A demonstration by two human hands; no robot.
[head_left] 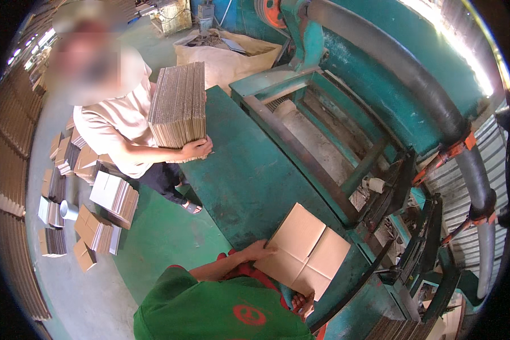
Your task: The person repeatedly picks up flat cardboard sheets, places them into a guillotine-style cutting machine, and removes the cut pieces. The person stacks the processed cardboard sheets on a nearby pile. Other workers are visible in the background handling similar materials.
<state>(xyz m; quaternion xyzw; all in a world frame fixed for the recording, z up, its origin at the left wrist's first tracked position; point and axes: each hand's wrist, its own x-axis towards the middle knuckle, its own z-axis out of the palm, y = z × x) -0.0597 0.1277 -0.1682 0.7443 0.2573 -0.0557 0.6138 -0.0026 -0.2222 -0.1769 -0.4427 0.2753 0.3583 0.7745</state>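
A flat brown cardboard box blank (303, 249), creased and slotted across its middle, lies over the near part of the green machine table (238, 170). My left hand (258, 250) grips its left corner, with the fingertips partly hidden by the board. At its near corner my right hand (304, 304) is closed on the edge, the fingers curled. Whether one sheet or more lies there, I cannot tell. Across the table, a co-worker in a pale shirt holds a thick stack of cardboard sheets (178, 107) at the table's far left end.
To the right stands the machine's green frame (323, 153), with a thick dark pipe (391, 62) above it. Bundles of cardboard (114, 195) and a white bucket (69, 210) sit on the floor at left. A large sack (226, 65) is behind the table.
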